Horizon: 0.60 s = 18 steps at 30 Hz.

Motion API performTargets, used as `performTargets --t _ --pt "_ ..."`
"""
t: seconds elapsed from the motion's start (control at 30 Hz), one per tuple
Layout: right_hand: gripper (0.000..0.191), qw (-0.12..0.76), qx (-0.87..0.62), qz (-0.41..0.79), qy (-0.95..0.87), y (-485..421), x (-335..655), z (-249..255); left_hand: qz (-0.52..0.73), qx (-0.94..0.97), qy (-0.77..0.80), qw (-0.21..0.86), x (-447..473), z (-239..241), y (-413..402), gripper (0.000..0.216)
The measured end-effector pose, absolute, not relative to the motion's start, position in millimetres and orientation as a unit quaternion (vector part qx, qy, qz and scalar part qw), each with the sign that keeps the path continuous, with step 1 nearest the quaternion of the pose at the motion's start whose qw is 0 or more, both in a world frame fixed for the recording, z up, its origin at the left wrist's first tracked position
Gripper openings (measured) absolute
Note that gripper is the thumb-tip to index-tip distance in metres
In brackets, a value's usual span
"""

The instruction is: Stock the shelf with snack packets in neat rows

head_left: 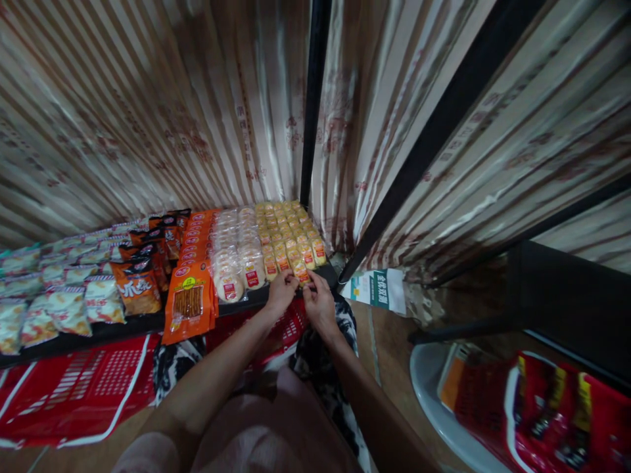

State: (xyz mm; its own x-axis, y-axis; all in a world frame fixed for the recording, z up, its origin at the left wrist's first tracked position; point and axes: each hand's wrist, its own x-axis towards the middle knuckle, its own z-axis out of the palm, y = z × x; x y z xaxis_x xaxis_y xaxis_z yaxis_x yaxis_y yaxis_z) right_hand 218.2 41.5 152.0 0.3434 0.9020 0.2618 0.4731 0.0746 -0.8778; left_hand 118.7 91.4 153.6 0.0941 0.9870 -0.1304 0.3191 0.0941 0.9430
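Note:
My left hand (280, 292) and my right hand (318, 301) meet at the front edge of a low dark shelf (123, 326). Both pinch a small yellow snack packet (301, 271) at the front of several rows of like packets (288, 230). To their left lie rows of round white cakes in clear wrappers (236, 253), then a stack of orange packs of stick snacks (190, 299).
Further left on the shelf are orange-and-black chip bags (138, 284) and pale snack bags (54, 302). Red plastic baskets (79, 387) sit below the shelf. A white-and-green carton (377, 288) lies on the floor at right. A white tray with red packs (542, 407) fills the lower right. Striped curtains hang behind.

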Motion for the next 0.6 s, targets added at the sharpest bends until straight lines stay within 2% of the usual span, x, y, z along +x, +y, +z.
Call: performTargets --t 0.6 --pt "0.057 0.478 -0.693 0.059 -0.536 47.8 233.7 130.9 0.321 0.637 0.569 0.409 173.5 158.5 114.6 0.011"
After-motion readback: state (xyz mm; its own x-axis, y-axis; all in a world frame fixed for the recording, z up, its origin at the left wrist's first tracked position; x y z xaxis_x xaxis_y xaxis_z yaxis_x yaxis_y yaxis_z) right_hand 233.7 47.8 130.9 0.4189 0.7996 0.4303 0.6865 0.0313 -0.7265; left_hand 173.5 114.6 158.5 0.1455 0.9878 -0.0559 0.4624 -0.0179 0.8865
